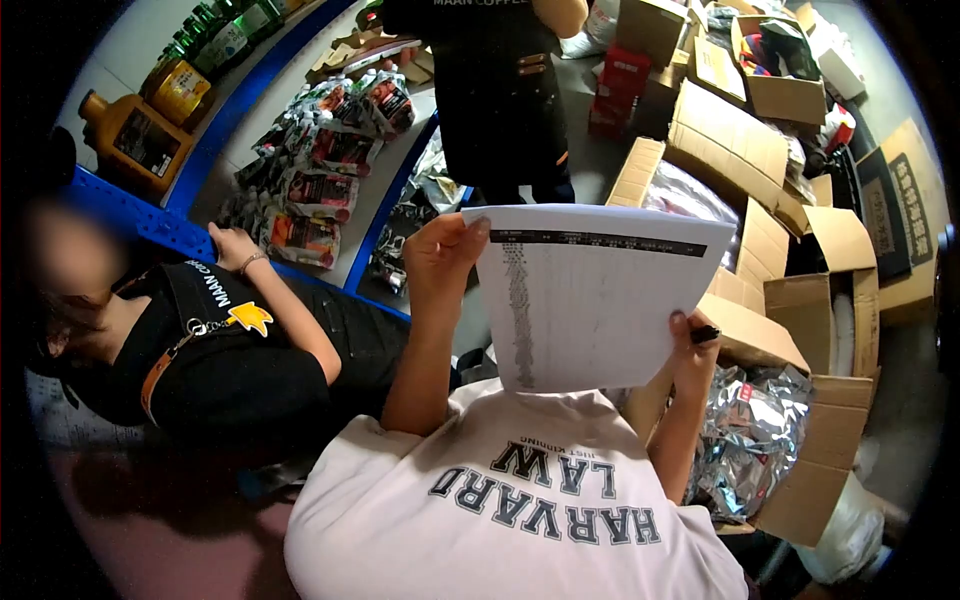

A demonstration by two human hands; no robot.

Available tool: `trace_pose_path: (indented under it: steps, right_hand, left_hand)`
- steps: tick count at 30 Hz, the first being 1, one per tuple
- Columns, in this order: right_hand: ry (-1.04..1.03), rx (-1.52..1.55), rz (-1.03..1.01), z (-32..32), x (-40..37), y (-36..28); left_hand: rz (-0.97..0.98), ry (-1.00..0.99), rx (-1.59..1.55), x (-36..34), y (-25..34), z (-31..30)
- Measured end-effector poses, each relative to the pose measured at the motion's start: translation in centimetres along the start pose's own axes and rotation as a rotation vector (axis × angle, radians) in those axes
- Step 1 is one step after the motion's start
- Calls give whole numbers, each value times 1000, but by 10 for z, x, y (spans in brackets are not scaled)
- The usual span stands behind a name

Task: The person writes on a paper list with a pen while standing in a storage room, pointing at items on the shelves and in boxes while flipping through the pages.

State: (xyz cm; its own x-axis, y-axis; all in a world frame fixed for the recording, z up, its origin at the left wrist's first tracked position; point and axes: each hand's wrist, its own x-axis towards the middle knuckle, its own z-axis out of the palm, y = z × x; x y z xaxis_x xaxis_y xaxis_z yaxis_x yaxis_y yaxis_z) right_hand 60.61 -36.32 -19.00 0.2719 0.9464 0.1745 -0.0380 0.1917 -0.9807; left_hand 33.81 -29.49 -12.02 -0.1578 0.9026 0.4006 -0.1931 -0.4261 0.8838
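Observation:
In the head view, a stack of printed paper sheets (600,310) is held up in front of my chest, tilted. A dark header row runs across its top and a column of small print goes down the left side. My left hand (447,262) is closed on its upper left corner, thumb over the front. My right hand (692,345) grips the lower right edge. A black pen (706,334) juts out from the fingers of that same hand. The print is too small to read.
Open cardboard boxes (730,145) crowd the right side, one with silvery bags (752,430). On the left, a blue-framed shelf (190,215) bears spouted pouches (320,190), bottles and jugs (145,140). A person in black (230,330) rests a hand there; another person (495,100) stands ahead.

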Motion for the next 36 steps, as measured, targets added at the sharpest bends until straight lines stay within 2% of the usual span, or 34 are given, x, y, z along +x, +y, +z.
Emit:
trace_pose_path:
  steps: [7,13,16,19,22,28,34,36]
  right_hand:
    - [-44,71,8,3,-2,-6]
    - [-117,-7,-25,0,0,-6]
    - [-94,87,-4,7,-1,-9]
    - [-96,83,-49,5,-4,-3]
    - [-234,-67,-74,0,1,-8]
    - [-60,-102,-114,15,-1,1]
    - [-63,-123,-24,20,1,-3]
    - [-42,-106,-53,21,1,-2]
  left_hand:
    - [64,43,-129,-3,-2,6]
    - [32,67,-285,-3,-3,7]
    - [-34,79,-323,-4,-1,3]
    - [-71,185,-420,0,3,8]
    - [-38,161,-356,5,6,6]
    - [-66,204,-264,13,2,5]
    - [-212,115,-256,12,-9,-3]
    - [-297,60,-43,4,-19,-9]
